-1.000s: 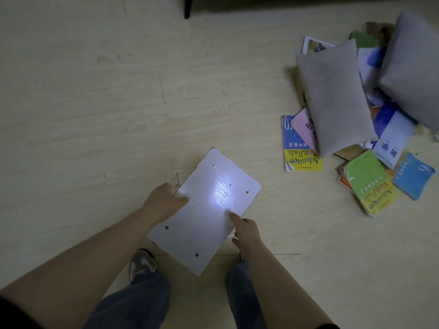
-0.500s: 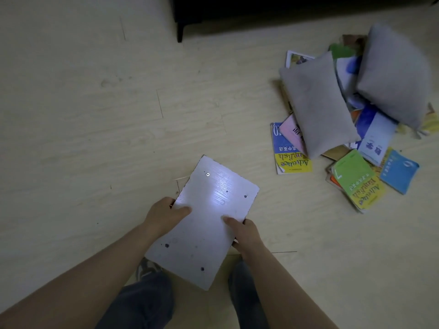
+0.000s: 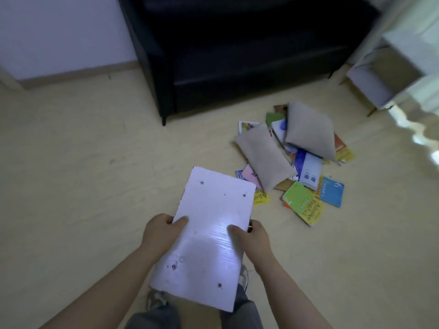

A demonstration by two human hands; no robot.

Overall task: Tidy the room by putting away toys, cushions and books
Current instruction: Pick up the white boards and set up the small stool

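Books (image 3: 306, 205) and grey cushions (image 3: 263, 157): heaped on floor (image 3: 83, 174) before black sofa (image 3: 237, 55); none put away. White board (image 3: 213, 222): clamped at opposite long edges by left hand (image 3: 159, 233) and right hand (image 3: 251, 236), thumbs on top. Tidying seemingly barely begun.

Dim room (glare, blurred right edge)

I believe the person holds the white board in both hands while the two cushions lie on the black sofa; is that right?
Not quite: the head view shows the two cushions on the pile of books on the floor, in front of the black sofa. The left hand and right hand do hold the white board.
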